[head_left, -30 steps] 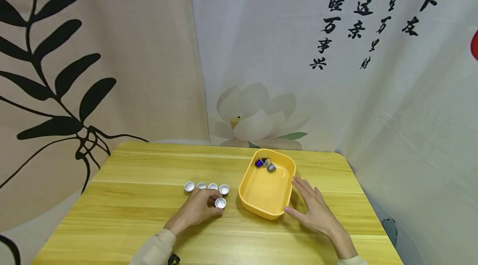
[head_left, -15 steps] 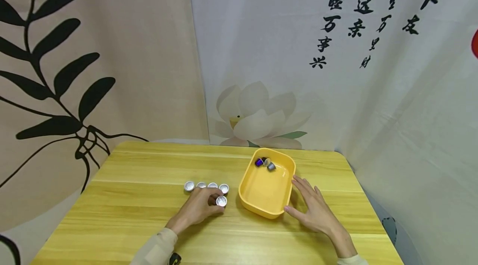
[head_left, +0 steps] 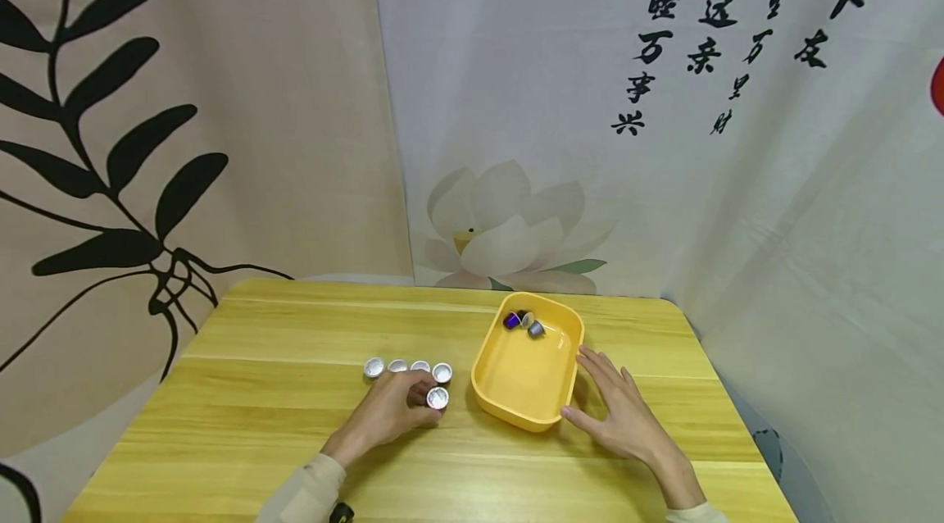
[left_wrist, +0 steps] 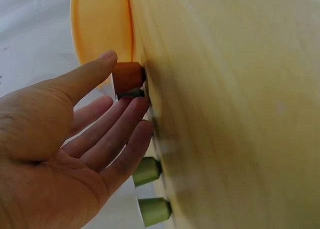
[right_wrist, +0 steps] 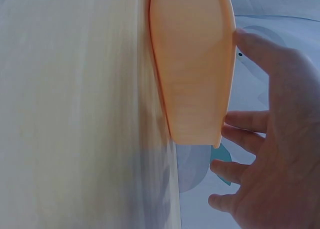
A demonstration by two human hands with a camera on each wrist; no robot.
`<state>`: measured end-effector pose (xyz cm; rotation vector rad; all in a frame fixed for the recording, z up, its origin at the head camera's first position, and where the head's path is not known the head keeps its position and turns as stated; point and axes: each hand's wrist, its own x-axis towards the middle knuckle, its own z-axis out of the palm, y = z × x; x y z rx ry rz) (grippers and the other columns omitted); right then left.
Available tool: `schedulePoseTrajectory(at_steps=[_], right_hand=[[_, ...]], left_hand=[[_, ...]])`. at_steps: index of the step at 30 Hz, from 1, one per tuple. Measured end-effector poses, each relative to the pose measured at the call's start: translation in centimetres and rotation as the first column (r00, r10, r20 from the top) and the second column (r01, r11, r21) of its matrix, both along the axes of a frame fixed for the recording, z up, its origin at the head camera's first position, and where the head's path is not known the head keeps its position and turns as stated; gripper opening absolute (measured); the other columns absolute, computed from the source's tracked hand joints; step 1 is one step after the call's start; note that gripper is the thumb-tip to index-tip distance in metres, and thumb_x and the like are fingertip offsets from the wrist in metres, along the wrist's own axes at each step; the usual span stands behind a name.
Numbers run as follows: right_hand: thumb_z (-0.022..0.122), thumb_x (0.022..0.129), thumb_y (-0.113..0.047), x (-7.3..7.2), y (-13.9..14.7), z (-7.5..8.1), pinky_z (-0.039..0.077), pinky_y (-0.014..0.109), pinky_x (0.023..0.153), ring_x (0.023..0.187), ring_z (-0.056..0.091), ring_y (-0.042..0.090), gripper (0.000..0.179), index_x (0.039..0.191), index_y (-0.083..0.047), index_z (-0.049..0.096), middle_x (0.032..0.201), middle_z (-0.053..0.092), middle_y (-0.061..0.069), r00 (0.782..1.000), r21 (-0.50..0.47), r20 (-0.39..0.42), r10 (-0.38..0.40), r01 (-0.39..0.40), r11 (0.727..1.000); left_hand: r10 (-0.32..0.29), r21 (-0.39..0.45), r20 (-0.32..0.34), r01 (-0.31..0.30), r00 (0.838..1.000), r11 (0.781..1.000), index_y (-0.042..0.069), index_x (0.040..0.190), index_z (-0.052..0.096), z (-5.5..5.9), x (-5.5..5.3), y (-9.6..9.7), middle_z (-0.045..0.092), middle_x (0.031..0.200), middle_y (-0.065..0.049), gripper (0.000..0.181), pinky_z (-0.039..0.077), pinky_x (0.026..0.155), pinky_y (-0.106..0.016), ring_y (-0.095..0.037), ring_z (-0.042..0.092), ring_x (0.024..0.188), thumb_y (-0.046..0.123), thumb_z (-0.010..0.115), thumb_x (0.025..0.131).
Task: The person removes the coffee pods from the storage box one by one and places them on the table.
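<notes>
In the head view my left hand is around a coffee capsule that has its silver lid up, just in front of a row of several others. The left wrist view shows this capsule's orange body standing on the table, with the thumb and the loosely extended fingers spread on either side of it. Green capsules stand farther along. My right hand, fingers spread, touches the right rim of a yellow tray; in the right wrist view thumb and fingertips meet its edge.
Inside the tray's far end lie several capsules, among them a purple capsule and a grey capsule. A wooden table carries everything, and a printed curtain hangs behind it.
The capsule at my left hand shifted slightly away from me, toward the row. My left hand has since loosened and drawn back slightly. The right hand and the tray stay in place.
</notes>
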<state>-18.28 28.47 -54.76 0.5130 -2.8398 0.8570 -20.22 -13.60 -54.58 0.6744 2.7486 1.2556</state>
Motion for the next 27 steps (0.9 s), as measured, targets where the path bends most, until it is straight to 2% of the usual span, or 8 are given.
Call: schedulePoseTrajectory(at_steps=[5,10,14,18,24,27], right_hand=[[0.083,0.099,-0.056,0.0,0.0,-0.1,0.018,0.088,0.132,0.168,0.034,0.056,0.095,0.171,-0.007,0.045,0.182,0.039,0.018,1.0,0.0,0.007,0.001,-0.001,1.0],[0.083,0.099,-0.056,0.0,0.1,-0.1,0.019,0.087,0.132,0.167,0.034,0.056,0.095,0.171,-0.007,0.046,0.182,0.04,0.018,1.0,0.006,0.008,0.0,0.0,1.0],[0.083,0.099,-0.056,0.0,0.1,-0.1,0.019,0.088,0.131,0.167,0.035,0.056,0.094,0.171,-0.007,0.046,0.182,0.04,0.017,1.0,0.005,0.009,0.001,-0.001,1.0],[0.083,0.1,-0.056,0.0,0.2,-0.1,0.021,0.088,0.13,0.167,0.035,0.055,0.094,0.171,-0.007,0.046,0.182,0.041,0.017,1.0,0.01,0.01,0.0,0.0,1.0],[0.083,0.099,-0.055,0.0,0.2,-0.1,0.021,0.089,0.13,0.167,0.036,0.056,0.094,0.171,-0.007,0.046,0.182,0.041,0.017,1.0,0.007,-0.002,0.002,-0.002,1.0],[0.083,0.1,-0.055,0.0,0.3,-0.1,0.02,0.089,0.13,0.167,0.035,0.056,0.094,0.171,-0.007,0.046,0.182,0.041,0.018,1.0,0.005,-0.003,0.003,-0.003,1.0]], left_hand=[[0.041,-0.03,-0.03,-0.042,0.999,0.999,0.004,0.121,0.081,1.3,0.2,-0.5,0.087,0.11,-0.013,0.037,0.071,0.091,-0.045,-0.027,0.084,0.099,0.023,0.096,0.092],[0.028,-0.022,-0.062,-0.03,0.998,0.999,0.002,0.126,0.08,3.1,-0.4,-0.8,0.087,0.113,-0.016,0.036,0.072,0.09,-0.048,-0.028,0.085,0.099,0.023,0.09,0.099],[-0.016,-0.014,-0.083,0.015,0.996,1.0,0.004,0.133,0.078,4.3,-1.2,-0.5,0.086,0.123,-0.014,0.04,0.071,0.091,-0.049,-0.029,0.084,0.107,0.027,0.087,0.102],[-0.076,-0.02,-0.11,0.074,0.991,0.997,0.007,0.141,0.076,5.2,-2.4,0.6,0.083,0.133,-0.01,0.045,0.07,0.096,-0.047,-0.027,0.082,0.119,0.029,0.085,0.104],[-0.193,-0.073,-0.163,0.183,0.968,0.98,0.004,0.145,0.073,6.0,-4.4,3.0,0.081,0.14,-0.015,0.047,0.067,0.106,-0.053,-0.03,0.078,0.127,0.026,0.084,0.105],[-0.244,-0.109,-0.18,0.227,0.953,0.968,0.003,0.146,0.072,6.3,-5.7,4.5,0.079,0.142,-0.014,0.048,0.065,0.111,-0.051,-0.03,0.078,0.128,0.026,0.084,0.105]])
